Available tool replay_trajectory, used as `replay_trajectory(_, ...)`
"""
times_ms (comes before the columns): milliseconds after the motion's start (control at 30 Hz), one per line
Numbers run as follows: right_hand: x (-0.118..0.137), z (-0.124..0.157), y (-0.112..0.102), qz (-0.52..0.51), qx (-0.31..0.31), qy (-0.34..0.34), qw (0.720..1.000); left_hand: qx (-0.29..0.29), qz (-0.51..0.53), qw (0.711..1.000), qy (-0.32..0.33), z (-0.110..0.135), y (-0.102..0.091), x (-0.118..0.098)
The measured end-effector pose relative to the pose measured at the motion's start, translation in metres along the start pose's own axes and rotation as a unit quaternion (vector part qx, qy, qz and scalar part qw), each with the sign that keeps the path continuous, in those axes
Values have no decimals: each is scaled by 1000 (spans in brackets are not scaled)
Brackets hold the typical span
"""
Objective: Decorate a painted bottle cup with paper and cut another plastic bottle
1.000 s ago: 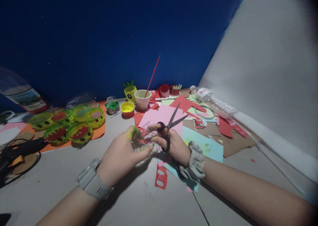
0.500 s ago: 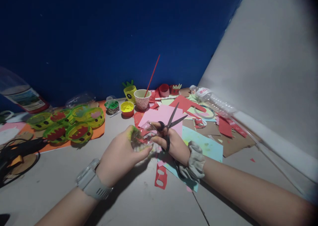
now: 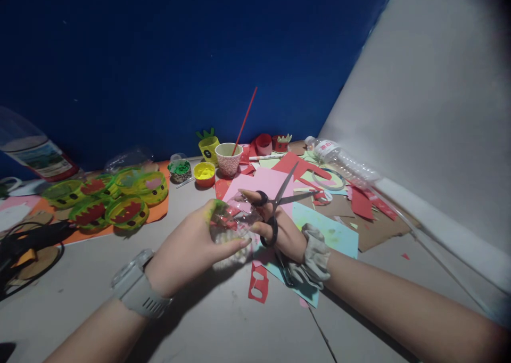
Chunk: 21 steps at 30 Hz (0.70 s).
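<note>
My left hand (image 3: 187, 248) is closed round a clear plastic piece (image 3: 230, 220) with red and yellow-green marks on it, held just above the table. My right hand (image 3: 284, 231) grips black scissors (image 3: 279, 203) by their loops, the blades spread and pointing up to the right, right beside the plastic piece. A grey watch sits on my left wrist and a grey scrunchie (image 3: 315, 254) on my right wrist. A red paper cut-out (image 3: 258, 283) lies on the table under my hands.
Several yellow-green dishes with red inserts (image 3: 107, 198) lie on orange paper at left. Small pots of green (image 3: 180, 170) and yellow (image 3: 205, 173), a patterned cup with a red stick (image 3: 229, 159), coloured paper sheets (image 3: 319, 214), and a lying plastic bottle (image 3: 343, 163) crowd the back. Black cables (image 3: 27, 240) at far left.
Both hands rose slightly with the plastic piece. The scissor blades spread wider and swung a little to the right.
</note>
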State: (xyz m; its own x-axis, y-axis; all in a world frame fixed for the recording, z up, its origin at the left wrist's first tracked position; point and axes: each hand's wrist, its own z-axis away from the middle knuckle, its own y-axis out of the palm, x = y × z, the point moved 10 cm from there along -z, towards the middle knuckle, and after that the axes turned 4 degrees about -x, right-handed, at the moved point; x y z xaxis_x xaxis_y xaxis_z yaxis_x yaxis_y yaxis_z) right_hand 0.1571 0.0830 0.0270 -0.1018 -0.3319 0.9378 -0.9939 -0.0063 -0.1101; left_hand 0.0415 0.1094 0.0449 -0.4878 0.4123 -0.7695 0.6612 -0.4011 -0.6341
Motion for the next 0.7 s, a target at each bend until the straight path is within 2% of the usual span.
replay_trajectory(167,5,0,3,-2,18,-23,1000,-15,-44,998,50,1,-4,-8)
replay_trajectory(433,4,1,-6,35,-37,-12,999,-59,-144,981,113,3,-1,-9)
replay_trajectory(500,-1,0,-14,27,-68,-1,997,-57,-148,982,101,1,-2,-4)
replay_trajectory(633,-26,-3,-32,-48,-148,50,986,-53,-122,991,30,-3,-7,13)
replay_trajectory(700,-36,-5,-35,-93,-163,65,980,-45,-84,995,-3,-5,-8,20)
